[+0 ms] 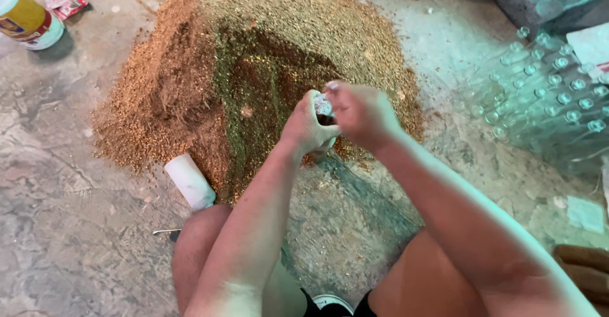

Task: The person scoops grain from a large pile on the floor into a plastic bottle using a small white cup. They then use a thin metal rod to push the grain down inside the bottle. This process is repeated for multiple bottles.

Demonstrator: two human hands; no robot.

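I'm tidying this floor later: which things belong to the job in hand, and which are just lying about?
In use: small bottle, left hand, right hand, grain pile, clear bottles.
Lying about: white cylinder, yellow tub, red wrapper.

Both hands [336,117] together — grips closed

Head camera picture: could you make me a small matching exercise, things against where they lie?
Things:
1. white plastic cylinder
2. yellow can with white lid
3. clear plastic bottles, bundled
4. small clear bottle in both hands

Places:
a. right side of the floor
b. top left corner
c. over the brown-green grain heap
d. at the heap's lower left edge

Pairs: 1-d, 2-b, 3-a, 4-c
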